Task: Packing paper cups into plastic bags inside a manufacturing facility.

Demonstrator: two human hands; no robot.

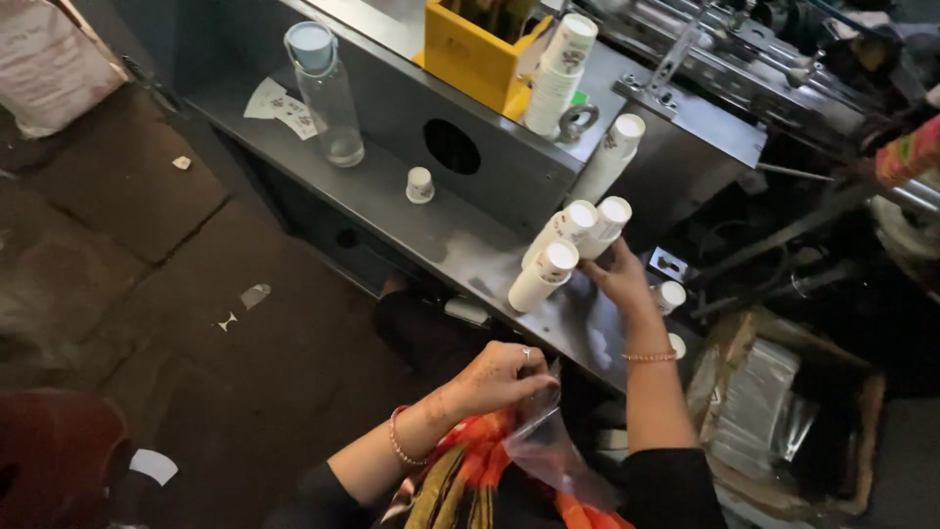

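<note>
Right hand grips stacked paper cups on the steel shelf; left hand pinches a plastic bag.

Your right hand grips paper cup stacks lying on steel shelf. Your left hand pinches clear plastic bag over lap. Single small cup upright nearby; glass bottle further left; yellow box above.
</note>
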